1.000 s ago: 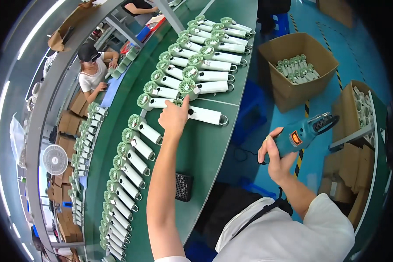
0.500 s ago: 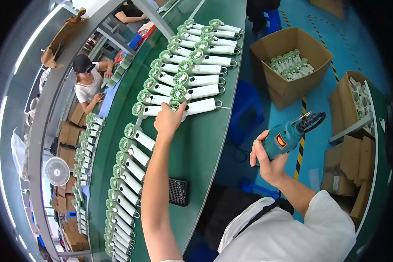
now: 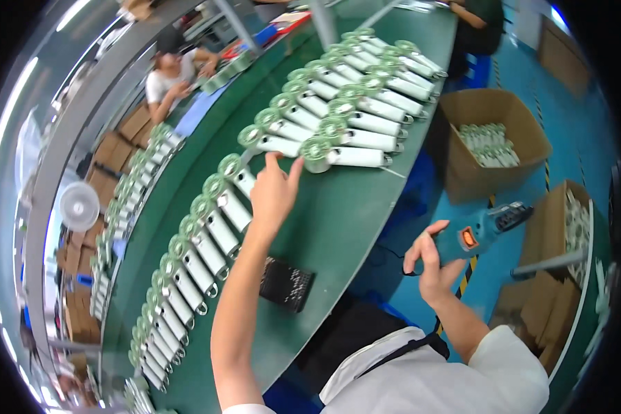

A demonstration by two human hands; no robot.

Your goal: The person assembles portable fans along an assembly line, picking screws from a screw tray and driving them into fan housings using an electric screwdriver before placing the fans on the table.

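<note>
Handheld fans with white handles and round green heads lie in slanting rows on the green bench. My left hand [image 3: 274, 193] reaches over the bench with index finger and thumb apart. Its fingertips are beside the green head of the nearest fan [image 3: 355, 156] in the right-hand row; whether they touch it I cannot tell. Off the bench's right edge, my right hand [image 3: 435, 265] is wrapped round a teal electric screwdriver [image 3: 462, 241]. The tool's tail with its black cord points up and right, and its tip is hidden. A black tray with small holes [image 3: 286, 284] lies by my left forearm.
Another row of fans [image 3: 203, 238] runs down the bench left of my arm. Right of the bench are an open cardboard box [image 3: 493, 181] holding fans and another filled carton [image 3: 548, 228]. Across the bench sits a co-worker [image 3: 172, 79]; a white round fan [image 3: 79, 207] stands at left.
The view has swung, so the bench and boxes appear shifted. My left hand's fingers, earlier at the nearest fan's head, are now spread just below it. My right hand still holds the screwdriver.
</note>
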